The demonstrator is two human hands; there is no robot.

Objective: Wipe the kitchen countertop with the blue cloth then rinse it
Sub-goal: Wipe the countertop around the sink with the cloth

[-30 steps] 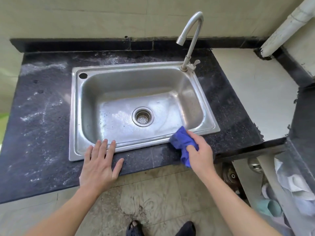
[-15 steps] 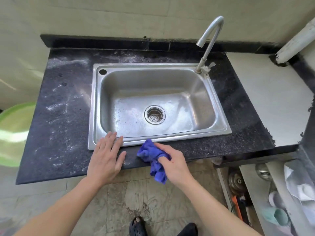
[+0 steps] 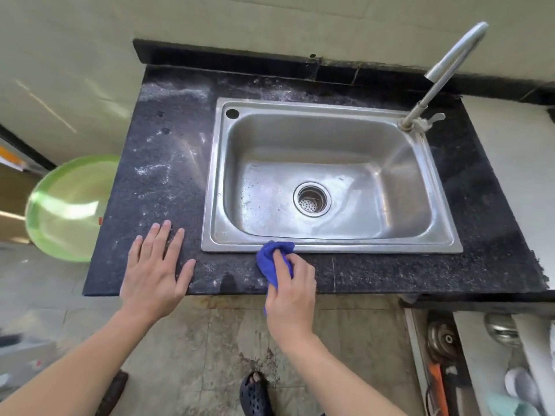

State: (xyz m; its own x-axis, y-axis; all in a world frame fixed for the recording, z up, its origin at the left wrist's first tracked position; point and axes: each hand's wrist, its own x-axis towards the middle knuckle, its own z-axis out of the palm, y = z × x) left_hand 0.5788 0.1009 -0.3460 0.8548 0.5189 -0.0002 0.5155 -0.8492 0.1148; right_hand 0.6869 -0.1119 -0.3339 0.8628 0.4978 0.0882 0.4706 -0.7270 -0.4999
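A bunched blue cloth [image 3: 271, 259] lies on the front strip of the black speckled countertop [image 3: 168, 187], touching the front rim of the steel sink [image 3: 330, 246]. My right hand [image 3: 292, 292] is closed over the cloth and presses it down. Flat on the counter, left of the sink's front corner, rests my left hand [image 3: 154, 274] with fingers spread and nothing in it. White dusty smears cover the counter's left side. The curved tap [image 3: 441, 76] stands at the sink's back right corner; no water runs.
A green plastic basin [image 3: 72, 205] sits beyond the counter's left end. A pale counter section [image 3: 510, 163] lies to the right. Below right, open shelves hold pots and utensils [image 3: 444, 340]. My sandalled foot [image 3: 255, 394] stands on the tiled floor.
My right hand has slid the cloth leftward along the front strip, from near the sink's right front corner to its left half. My left hand has shifted left off the sink rim onto the counter.
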